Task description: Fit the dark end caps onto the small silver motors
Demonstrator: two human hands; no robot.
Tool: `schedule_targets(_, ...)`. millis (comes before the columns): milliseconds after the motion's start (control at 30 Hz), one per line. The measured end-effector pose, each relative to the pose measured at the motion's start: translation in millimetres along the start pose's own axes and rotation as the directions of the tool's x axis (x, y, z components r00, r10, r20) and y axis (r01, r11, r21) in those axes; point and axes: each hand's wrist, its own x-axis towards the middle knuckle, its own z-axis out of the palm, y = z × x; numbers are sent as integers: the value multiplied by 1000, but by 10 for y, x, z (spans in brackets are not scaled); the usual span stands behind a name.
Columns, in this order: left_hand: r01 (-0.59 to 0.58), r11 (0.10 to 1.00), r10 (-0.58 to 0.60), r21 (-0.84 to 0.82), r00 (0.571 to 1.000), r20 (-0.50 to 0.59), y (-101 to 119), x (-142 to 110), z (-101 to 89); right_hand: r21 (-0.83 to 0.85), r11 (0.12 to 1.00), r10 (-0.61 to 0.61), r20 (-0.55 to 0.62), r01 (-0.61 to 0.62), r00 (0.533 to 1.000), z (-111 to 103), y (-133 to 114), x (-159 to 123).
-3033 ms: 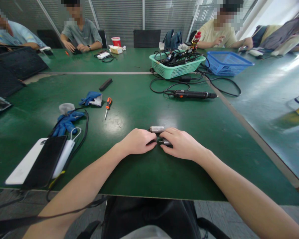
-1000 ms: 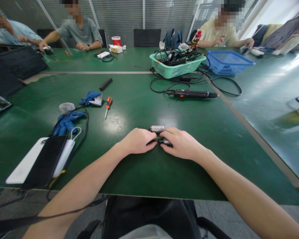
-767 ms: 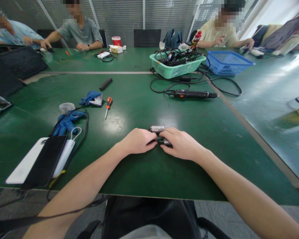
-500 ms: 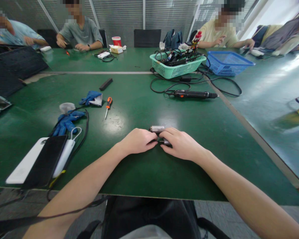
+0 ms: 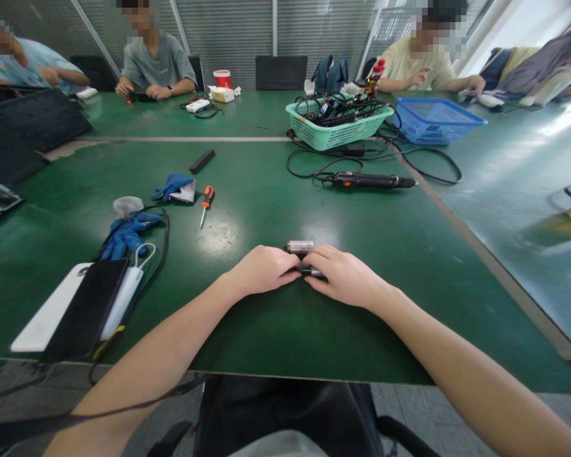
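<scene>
My left hand (image 5: pixel 261 270) and my right hand (image 5: pixel 342 276) rest on the green table top (image 5: pixel 247 330), fingertips meeting at the middle. Between them lies a small metal part with a dark tip (image 5: pixel 311 271), mostly hidden by my fingers. Both hands appear to pinch it. A short silver cylinder (image 5: pixel 299 247) lies just beyond my fingers, close to the knuckles of my right hand.
An orange-handled screwdriver (image 5: pixel 206 204), blue gloves (image 5: pixel 128 233) and a white power bank (image 5: pixel 124 303) under a black phone (image 5: pixel 85 310) lie to my left. Beyond stand a green basket of cables (image 5: pixel 337 125), an electric screwdriver (image 5: pixel 368 181) and a blue basket (image 5: pixel 433 120). Several co-workers sit across the table.
My right hand has slid slightly left, covering more of the small metal part. A co-worker's hands at the far side have moved.
</scene>
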Motion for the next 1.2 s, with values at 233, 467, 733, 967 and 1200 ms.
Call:
schedule_targets(233, -4, 1000, 4, 10, 1000, -1, 0, 4, 7, -27, 999, -43, -13, 43, 999, 35, 29, -14)
schedule_targets(467, 3, 1000, -3, -9, 1000, 5, 14, 16, -3, -97, 989, -113, -6, 112, 994, -4, 13, -20)
schedule_targets(733, 5, 1000, -5, 0, 1000, -8, 31, 10, -7, -108, 986, -125, -6, 124, 992, -19, -16, -18)
schedule_targets(967, 26, 1000, -26, -16, 999, -18, 62, 10, -31, -143, 986, -90, 4, 89, 996, 5, -18, -13)
schedule_targets(1200, 10, 1000, -10, -1, 1000, -25, 49, 9, 1, -131, 990, -64, -22, 60, 998, 40, -26, 9)
